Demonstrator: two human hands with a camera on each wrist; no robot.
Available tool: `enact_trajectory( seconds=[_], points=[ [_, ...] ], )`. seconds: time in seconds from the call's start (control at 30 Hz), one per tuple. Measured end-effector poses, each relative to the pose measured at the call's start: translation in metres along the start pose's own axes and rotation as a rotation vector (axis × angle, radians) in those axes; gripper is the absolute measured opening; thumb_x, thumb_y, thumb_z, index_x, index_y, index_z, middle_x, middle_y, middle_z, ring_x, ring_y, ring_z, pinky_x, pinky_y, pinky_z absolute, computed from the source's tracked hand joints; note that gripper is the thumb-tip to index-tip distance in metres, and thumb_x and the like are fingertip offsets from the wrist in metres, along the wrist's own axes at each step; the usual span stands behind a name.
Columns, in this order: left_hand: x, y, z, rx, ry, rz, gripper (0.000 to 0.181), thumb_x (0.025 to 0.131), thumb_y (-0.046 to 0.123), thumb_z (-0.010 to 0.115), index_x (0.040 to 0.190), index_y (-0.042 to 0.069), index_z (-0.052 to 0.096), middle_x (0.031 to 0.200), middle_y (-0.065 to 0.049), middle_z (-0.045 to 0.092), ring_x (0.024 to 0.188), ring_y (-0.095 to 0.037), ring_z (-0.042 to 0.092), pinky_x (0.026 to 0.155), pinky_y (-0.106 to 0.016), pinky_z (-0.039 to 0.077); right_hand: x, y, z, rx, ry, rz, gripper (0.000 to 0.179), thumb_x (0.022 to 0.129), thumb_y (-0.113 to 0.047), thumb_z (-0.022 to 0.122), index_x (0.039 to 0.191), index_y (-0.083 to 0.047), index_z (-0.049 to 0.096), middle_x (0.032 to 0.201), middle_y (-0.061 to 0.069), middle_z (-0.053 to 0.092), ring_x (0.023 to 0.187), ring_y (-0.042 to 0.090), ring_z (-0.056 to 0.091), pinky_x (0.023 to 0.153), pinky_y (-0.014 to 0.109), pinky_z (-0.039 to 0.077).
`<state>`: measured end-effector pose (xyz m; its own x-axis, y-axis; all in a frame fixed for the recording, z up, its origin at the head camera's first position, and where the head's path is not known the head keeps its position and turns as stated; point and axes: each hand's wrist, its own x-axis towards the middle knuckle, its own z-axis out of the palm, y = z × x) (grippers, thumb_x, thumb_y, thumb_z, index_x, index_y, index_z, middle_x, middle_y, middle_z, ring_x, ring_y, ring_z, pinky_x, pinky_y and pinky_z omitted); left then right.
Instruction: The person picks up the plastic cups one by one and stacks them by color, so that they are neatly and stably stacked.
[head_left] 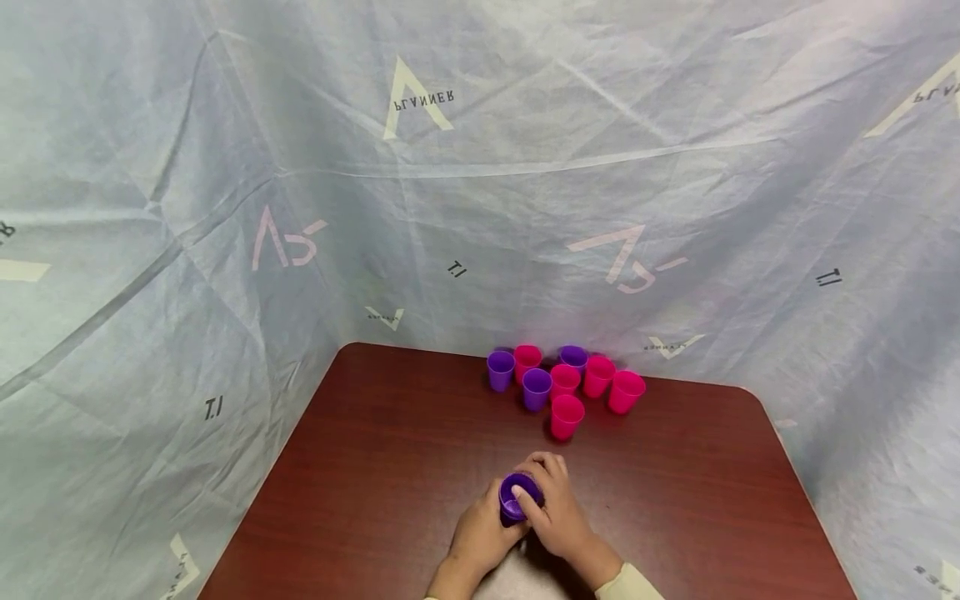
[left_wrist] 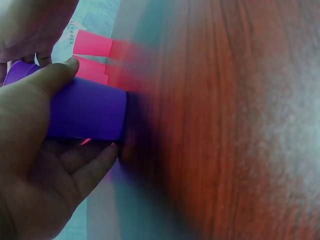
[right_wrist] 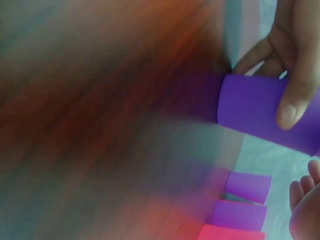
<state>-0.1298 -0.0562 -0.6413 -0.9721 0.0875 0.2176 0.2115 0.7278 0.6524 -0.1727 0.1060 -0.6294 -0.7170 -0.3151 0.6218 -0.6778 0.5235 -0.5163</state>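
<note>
A purple cup [head_left: 512,505] is held upright low over the near part of the table. My left hand [head_left: 480,533] grips its side, thumb on one side and fingers on the other, as the left wrist view shows with the cup wall [left_wrist: 90,110]. At the top of the cup is my right hand [head_left: 558,512], its thumb over the opening and its fingers bent around the far rim. In the right wrist view the cup's base [right_wrist: 240,100] is close over the table, and the right fingers [right_wrist: 305,192] are curled by the rim end.
Toward the back of the brown table [head_left: 360,467] stands a group of upright cups, some purple [head_left: 536,390] and several pink, the nearest being a pink cup [head_left: 567,417]. A grey printed cloth [head_left: 480,217] hangs behind and along the sides.
</note>
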Motion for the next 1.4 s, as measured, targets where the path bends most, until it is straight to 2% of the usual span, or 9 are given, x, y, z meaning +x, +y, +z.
enact_trajectory(
  seconds=[0.23,0.43,0.63,0.77,0.9,1.17,1.4],
  points=[
    [0.000,-0.002,0.000,-0.052,-0.039,-0.024,0.072,0.079,0.043,0.091,0.135,0.008,0.062,0.113,-0.008,0.079,0.101,-0.023,0.076,0.085,-0.040,0.061,0.023,0.011,-0.003,-0.055,0.043,0.044,0.025,0.093,-0.016,0.073,0.118,-0.015,0.070,0.121,0.008,0.064,0.116,0.024,0.054,0.097,0.042,0.046],
    [0.002,-0.004,0.000,-0.064,-0.057,-0.043,0.074,0.077,0.045,0.092,0.136,0.009,0.065,0.116,-0.008,0.079,0.105,-0.023,0.076,0.089,-0.042,0.061,0.053,0.024,-0.011,-0.144,0.007,0.048,0.035,0.092,-0.016,0.077,0.125,-0.008,0.068,0.132,0.014,0.062,0.125,0.032,0.056,0.100,0.052,0.051],
    [0.004,-0.003,0.001,-0.107,-0.051,-0.045,0.070,0.077,0.039,0.093,0.134,0.008,0.066,0.116,-0.008,0.080,0.106,-0.022,0.076,0.092,-0.041,0.061,0.080,0.041,-0.015,-0.201,-0.063,0.066,0.045,0.093,-0.017,0.076,0.134,-0.003,0.064,0.144,0.023,0.059,0.138,0.041,0.053,0.112,0.057,0.048],
    [0.005,-0.002,0.000,-0.121,-0.054,-0.050,0.070,0.077,0.039,0.093,0.134,0.008,0.066,0.116,-0.008,0.080,0.105,-0.022,0.077,0.092,-0.041,0.061,0.093,0.053,-0.014,-0.282,-0.120,0.092,0.055,0.093,-0.021,0.077,0.142,-0.001,0.060,0.151,0.026,0.055,0.145,0.047,0.049,0.120,0.062,0.040],
    [0.006,-0.001,0.000,-0.126,-0.059,-0.059,0.069,0.077,0.039,0.093,0.134,0.010,0.066,0.115,-0.007,0.080,0.105,-0.022,0.077,0.091,-0.041,0.061,0.102,0.061,-0.013,-0.363,-0.191,0.135,0.062,0.095,-0.025,0.075,0.149,-0.001,0.055,0.159,0.024,0.050,0.152,0.046,0.042,0.127,0.064,0.030],
    [0.004,-0.005,0.000,-0.104,-0.064,-0.081,0.069,0.077,0.041,0.093,0.132,0.009,0.067,0.115,-0.008,0.080,0.104,-0.023,0.076,0.091,-0.041,0.061,0.113,0.069,-0.006,-0.438,-0.332,0.179,0.069,0.099,-0.030,0.070,0.159,-0.006,0.045,0.169,0.020,0.039,0.159,0.041,0.033,0.131,0.064,0.020],
    [0.004,-0.003,-0.003,-0.091,-0.065,-0.081,0.065,0.076,0.041,0.094,0.128,0.011,0.069,0.112,-0.006,0.080,0.102,-0.021,0.077,0.089,-0.040,0.061,0.128,0.071,0.001,-0.502,-0.386,0.255,0.070,0.100,-0.031,0.070,0.160,-0.008,0.043,0.170,0.022,0.036,0.161,0.040,0.029,0.131,0.067,0.013]
  ],
)
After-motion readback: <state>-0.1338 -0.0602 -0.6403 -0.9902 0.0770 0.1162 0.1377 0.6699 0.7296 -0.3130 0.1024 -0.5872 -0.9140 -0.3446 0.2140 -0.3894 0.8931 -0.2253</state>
